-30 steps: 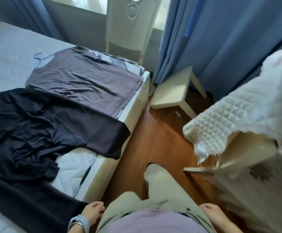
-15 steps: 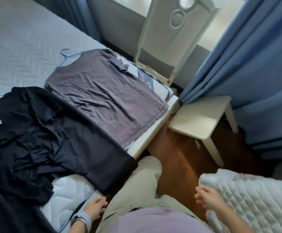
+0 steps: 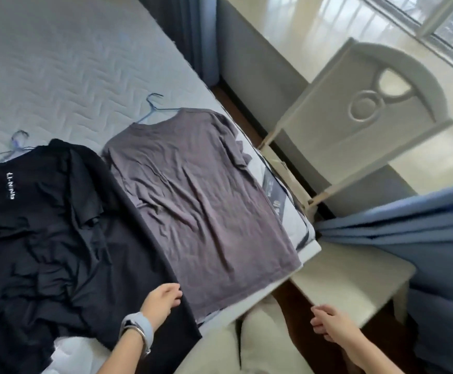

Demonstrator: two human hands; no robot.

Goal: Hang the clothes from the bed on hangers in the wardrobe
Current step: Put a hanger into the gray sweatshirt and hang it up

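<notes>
Before me the grey shirt [image 3: 198,195] is matt, creased cloth, the black shirt [image 3: 58,238] smoother cloth. The mattress [image 3: 58,63] is quilted fabric, the hanger [image 3: 153,109] thin wire.

window [image 3: 452,28]: top right, daylight pouring in, sill looks glossy
curtain [image 3: 422,225]: blue, bunched at the right
chair [image 3: 365,109]: white, ring cutout in the back, beside the bed [image 3: 58,63]
stool [image 3: 355,276]: cream, near the bed corner
floor [image 3: 295,302]: reddish-brown wood
</notes>
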